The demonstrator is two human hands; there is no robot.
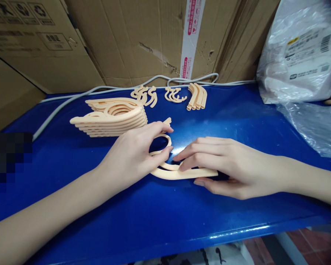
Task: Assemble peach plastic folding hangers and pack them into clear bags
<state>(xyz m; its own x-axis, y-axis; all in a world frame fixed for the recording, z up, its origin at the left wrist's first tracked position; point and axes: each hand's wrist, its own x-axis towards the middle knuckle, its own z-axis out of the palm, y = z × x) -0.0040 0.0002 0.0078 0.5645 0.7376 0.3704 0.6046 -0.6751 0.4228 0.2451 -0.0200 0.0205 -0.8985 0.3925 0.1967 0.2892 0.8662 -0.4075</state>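
A cream plastic folding hanger (179, 173) lies low over the blue table, between my hands. My left hand (135, 147) is closed around its left side, the thumb and index finger spread about a curved loop; its other fingers are hidden. The hook's tip (168, 120) shows just beyond the index finger. My right hand (231, 167) is closed on the straight right arm of the hanger, fingers over the far side and thumb along the near edge. Behind my left hand stands a neat stack of similar cream hangers (110, 119).
Cream hooks (145, 96), smaller curved pieces (175, 95) and short arm pieces (197, 96) lie along the back of the blue table (143, 221). A grey cable (68, 98) runs behind them, before cardboard boxes (138, 40). A clear plastic bag (298, 66) sits at the right.
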